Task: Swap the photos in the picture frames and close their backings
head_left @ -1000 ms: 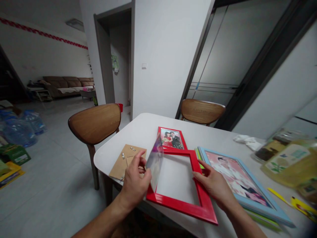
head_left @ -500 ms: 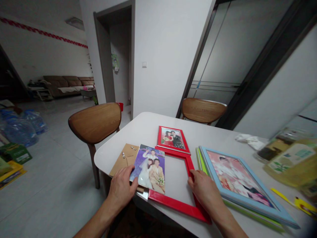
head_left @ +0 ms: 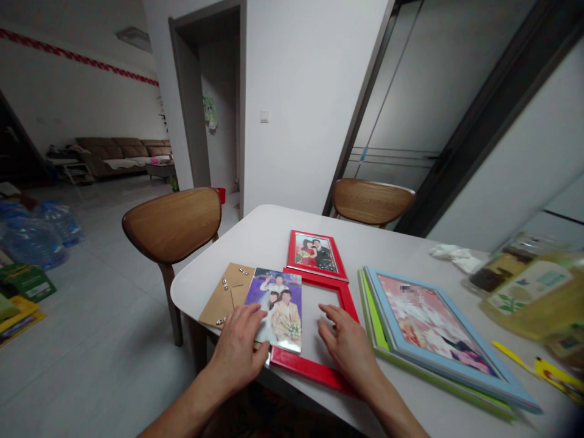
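A large red frame [head_left: 314, 372] lies on the white table, its opening showing bare tabletop. A photo print [head_left: 285, 313] overlaps the frame's left side and a brown backing board [head_left: 222, 294] with metal clips. My left hand [head_left: 241, 347] rests on the photo's lower left part, fingers spread, thumb near its bottom edge. My right hand [head_left: 349, 347] hovers over the right part of the frame's opening, fingers apart, holding nothing. Behind the large frame lies a smaller red frame [head_left: 343, 267] with a couple's photo in it.
Blue [head_left: 460, 366] and green [head_left: 364, 302] frames are stacked at the right. Beyond them are a yellow tool [head_left: 554, 372], a bottle of yellowish liquid [head_left: 529, 292] and white tissue [head_left: 456, 255]. Two wooden chairs [head_left: 176, 225] [head_left: 374, 201] stand at the table.
My right hand has let go of the red frame's right side and moved left over the opening. My left hand has shifted right, further onto the photo.
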Demonstrator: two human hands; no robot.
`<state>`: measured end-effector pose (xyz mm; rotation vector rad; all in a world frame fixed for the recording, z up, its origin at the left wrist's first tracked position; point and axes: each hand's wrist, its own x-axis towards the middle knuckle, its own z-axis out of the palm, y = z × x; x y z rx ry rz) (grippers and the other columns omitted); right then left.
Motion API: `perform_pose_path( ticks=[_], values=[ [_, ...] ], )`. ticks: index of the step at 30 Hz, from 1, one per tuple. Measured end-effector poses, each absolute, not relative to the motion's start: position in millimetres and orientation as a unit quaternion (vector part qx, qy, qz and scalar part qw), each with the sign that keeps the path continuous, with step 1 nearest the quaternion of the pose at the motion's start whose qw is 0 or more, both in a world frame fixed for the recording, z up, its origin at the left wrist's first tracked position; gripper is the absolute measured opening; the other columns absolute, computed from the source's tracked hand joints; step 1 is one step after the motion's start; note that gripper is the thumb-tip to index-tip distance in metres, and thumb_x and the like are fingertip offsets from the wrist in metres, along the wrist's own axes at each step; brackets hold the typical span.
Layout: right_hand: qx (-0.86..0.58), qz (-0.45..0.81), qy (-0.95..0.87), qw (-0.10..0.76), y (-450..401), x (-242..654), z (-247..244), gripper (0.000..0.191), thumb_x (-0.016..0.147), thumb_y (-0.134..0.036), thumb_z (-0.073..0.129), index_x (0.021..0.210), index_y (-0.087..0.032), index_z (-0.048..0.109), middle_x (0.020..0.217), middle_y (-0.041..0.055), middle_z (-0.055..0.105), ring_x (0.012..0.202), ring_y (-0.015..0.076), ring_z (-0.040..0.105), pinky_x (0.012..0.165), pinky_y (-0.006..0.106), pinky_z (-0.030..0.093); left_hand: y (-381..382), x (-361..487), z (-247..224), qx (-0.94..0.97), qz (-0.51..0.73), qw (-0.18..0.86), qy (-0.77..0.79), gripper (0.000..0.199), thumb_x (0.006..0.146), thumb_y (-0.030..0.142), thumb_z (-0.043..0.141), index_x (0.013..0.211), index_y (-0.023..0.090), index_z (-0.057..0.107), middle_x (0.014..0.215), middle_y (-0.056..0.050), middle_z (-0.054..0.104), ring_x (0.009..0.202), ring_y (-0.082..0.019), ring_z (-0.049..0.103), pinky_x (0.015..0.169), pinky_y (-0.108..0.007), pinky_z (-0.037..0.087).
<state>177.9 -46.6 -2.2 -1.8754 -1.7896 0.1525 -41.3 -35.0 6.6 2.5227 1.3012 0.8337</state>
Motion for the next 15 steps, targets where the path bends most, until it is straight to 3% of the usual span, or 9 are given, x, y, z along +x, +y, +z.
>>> perform_pose_path(
  ticks=[3, 6, 12, 15],
  values=[
    [-0.689, 0.1, -0.661, 0.282, -45.4, 169.3, -1.0, 0.036, 0.075, -0.024, 0.038, 0.103, -0.008, 0.055, 0.106, 0.0151, 0.057, 0.097, 0.0217, 0.052, 0.085, 0.034, 0.039, -35.6, -39.0, 4.5, 0.874, 0.24, 0.116, 0.405, 0.049, 0.065, 0.017, 0.05, 0.114, 0.018, 0.044, 0.124, -0.012, 0.042, 0.114, -0.026, 0.036, 0.096, -0.046, 0.026],
    [-0.683, 0.177, -0.633, 0.319, -40.1, 162.2, 0.0, 0.039, 0.075, -0.026, 0.039, 0.107, -0.009, 0.053, 0.095, 0.0133, 0.061, 0.081, 0.0191, 0.058, 0.075, 0.031, 0.043, -34.2, -38.8, 3.4, 0.885, 0.201, 0.132, 0.398, 0.056, 0.063, 0.014, 0.05, 0.118, 0.019, 0.041, 0.13, -0.011, 0.035, 0.12, -0.027, 0.029, 0.098, -0.048, 0.021],
    [-0.627, 0.359, -0.517, 0.46, -23.0, 141.0, 3.0, 0.055, 0.063, -0.02, 0.048, 0.117, -0.013, 0.041, 0.059, -0.0038, 0.055, 0.05, 0.0104, 0.051, 0.049, 0.022, 0.04, -30.7, -35.1, 9.0, 0.891, 0.191, 0.141, 0.387, 0.056, 0.063, 0.008, 0.046, 0.118, 0.018, 0.041, 0.129, -0.012, 0.037, 0.119, -0.025, 0.032, 0.097, -0.046, 0.026],
    [-0.56, 0.438, -0.447, 0.543, -22.4, 126.6, 16.4, 0.062, 0.06, -0.017, 0.051, 0.12, -0.013, 0.036, 0.058, -0.0063, 0.052, 0.047, 0.0079, 0.048, 0.047, 0.02, 0.039, -28.5, -28.1, 12.5, 0.894, 0.217, 0.125, 0.372, 0.062, 0.059, 0.004, 0.043, 0.12, 0.014, 0.039, 0.129, -0.014, 0.036, 0.119, -0.025, 0.031, 0.097, -0.046, 0.028]
  ],
)
